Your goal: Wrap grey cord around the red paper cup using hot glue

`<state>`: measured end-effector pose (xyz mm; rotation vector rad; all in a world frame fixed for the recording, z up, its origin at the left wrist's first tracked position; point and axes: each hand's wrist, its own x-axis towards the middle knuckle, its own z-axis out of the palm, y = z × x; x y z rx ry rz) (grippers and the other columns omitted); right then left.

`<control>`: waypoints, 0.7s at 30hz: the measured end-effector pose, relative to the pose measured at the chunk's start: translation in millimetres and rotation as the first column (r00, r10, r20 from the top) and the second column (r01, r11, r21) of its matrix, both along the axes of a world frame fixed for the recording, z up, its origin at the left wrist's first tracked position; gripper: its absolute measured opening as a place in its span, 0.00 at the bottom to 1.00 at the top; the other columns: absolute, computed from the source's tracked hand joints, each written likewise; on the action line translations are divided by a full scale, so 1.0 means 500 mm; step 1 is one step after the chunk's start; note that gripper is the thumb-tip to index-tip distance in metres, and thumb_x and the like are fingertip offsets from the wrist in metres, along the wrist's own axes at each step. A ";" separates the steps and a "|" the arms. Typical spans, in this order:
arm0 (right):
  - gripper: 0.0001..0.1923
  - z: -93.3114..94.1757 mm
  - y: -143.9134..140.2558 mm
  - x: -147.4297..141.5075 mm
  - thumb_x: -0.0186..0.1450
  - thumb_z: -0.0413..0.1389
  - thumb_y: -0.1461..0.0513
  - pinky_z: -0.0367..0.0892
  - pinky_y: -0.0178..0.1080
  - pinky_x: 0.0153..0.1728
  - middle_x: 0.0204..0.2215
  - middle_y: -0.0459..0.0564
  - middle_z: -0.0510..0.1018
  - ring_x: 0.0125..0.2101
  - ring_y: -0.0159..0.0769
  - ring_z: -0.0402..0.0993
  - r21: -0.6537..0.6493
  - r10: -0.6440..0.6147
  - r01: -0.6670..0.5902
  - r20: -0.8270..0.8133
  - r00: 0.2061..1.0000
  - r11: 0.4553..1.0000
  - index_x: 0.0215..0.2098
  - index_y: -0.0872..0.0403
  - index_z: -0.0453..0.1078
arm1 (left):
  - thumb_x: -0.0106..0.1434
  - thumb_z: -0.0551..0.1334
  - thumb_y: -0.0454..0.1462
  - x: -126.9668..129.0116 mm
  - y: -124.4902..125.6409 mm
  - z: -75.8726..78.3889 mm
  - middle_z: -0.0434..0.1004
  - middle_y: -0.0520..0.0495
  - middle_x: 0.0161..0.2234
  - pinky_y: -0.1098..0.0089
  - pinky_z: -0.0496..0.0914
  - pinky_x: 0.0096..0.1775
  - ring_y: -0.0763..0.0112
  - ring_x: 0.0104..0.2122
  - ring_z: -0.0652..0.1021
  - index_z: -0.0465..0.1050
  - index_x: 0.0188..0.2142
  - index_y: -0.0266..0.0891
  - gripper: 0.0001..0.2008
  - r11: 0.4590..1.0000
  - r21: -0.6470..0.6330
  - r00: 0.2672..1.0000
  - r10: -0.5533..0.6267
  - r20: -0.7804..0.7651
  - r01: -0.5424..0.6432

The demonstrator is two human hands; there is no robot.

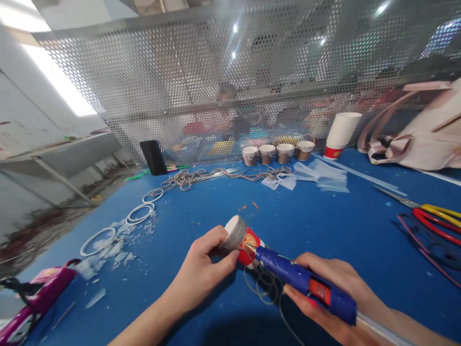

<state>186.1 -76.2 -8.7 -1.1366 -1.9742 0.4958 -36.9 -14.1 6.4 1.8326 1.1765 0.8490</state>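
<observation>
One paper cup point(240, 239), partly wound with grey cord point(264, 283), lies sideways just above the blue table point(201, 211). The left hand point(201, 269) pinches its wrapped end. The right hand point(331, 293) grips a blue glue gun point(302, 281), nozzle seemingly touching the cup's red side. Four wrapped cups point(277, 154) stand well beyond.

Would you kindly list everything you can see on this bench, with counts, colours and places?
paper cup: one, red and white, half wrapped in grey cord, centre
glue gun: one, blue, nozzle at the cup
wrapped cups: four, brown-grey, far edge
cup stack: one, white, far right
rings: several, white, left
scissors: one pair, yellow and red handles, right
phone: one, black, far left
left hand: holds the cup
right hand: grips the glue gun
</observation>
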 end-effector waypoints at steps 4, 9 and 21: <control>0.03 -0.005 0.005 -0.004 0.63 0.52 0.61 0.60 0.30 0.20 0.19 0.41 0.72 0.17 0.27 0.66 0.007 0.006 -0.006 0.033 0.999 1.000 0.30 0.51 0.64 | 0.54 0.59 0.34 0.007 -0.003 0.004 0.65 0.53 0.24 0.74 0.62 0.28 0.74 0.25 0.66 0.69 0.24 0.37 0.04 1.000 -0.001 1.000 0.001 -0.013 -0.001; 0.04 -0.011 0.004 -0.010 0.63 0.52 0.62 0.59 0.29 0.20 0.19 0.40 0.70 0.17 0.26 0.64 0.006 0.013 -0.014 0.085 0.996 1.000 0.30 0.51 0.62 | 0.53 0.59 0.35 0.012 -0.006 0.007 0.64 0.55 0.23 0.76 0.60 0.27 0.75 0.24 0.64 0.67 0.22 0.37 0.05 0.999 0.000 0.999 0.044 -0.018 -0.044; 0.06 -0.022 0.008 -0.013 0.64 0.50 0.62 0.56 0.31 0.19 0.19 0.41 0.70 0.17 0.27 0.63 0.070 0.006 -0.013 0.105 0.994 0.997 0.29 0.52 0.61 | 0.53 0.59 0.35 0.011 -0.010 0.008 0.62 0.56 0.21 0.75 0.58 0.26 0.75 0.23 0.62 0.65 0.21 0.38 0.07 0.998 0.032 0.998 0.059 -0.011 -0.059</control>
